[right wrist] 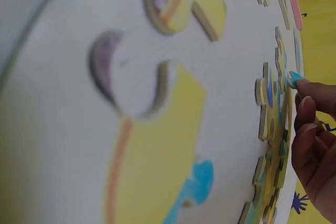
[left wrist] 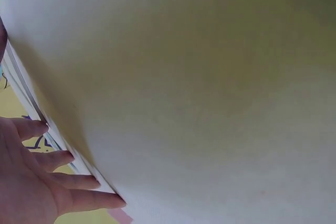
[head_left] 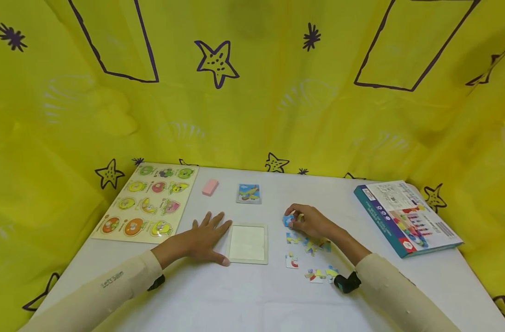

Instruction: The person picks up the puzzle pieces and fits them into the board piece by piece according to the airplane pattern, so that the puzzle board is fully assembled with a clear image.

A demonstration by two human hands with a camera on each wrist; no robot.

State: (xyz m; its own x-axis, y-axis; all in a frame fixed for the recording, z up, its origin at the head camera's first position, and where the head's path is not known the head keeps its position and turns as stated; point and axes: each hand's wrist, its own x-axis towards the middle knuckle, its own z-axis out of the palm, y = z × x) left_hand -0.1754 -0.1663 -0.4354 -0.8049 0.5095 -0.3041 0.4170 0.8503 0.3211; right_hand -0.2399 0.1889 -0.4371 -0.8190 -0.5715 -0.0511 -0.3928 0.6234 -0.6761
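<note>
My right hand (head_left: 310,222) pinches a blue jigsaw piece (head_left: 287,220) between thumb and fingers, just above the white table. In the right wrist view, a blue bit of the piece (right wrist: 294,78) shows at the fingertips. My left hand (head_left: 204,239) lies with fingers spread at the left side of a pale, square puzzle tray (head_left: 249,262), thumb by its lower left corner. Several loose jigsaw pieces lie right of the tray, among them a blue and yellow piece (head_left: 293,238), a white and red piece (head_left: 291,262) and a yellow piece (head_left: 331,273). My right hand partly hides some.
Behind the tray lie a small airplane picture tile (head_left: 248,193) and a pink block (head_left: 210,187). A fruit picture board (head_left: 181,193) is at the left, and a flat printed box (head_left: 406,216) at the right. A yellow patterned curtain (head_left: 252,120) surrounds the table.
</note>
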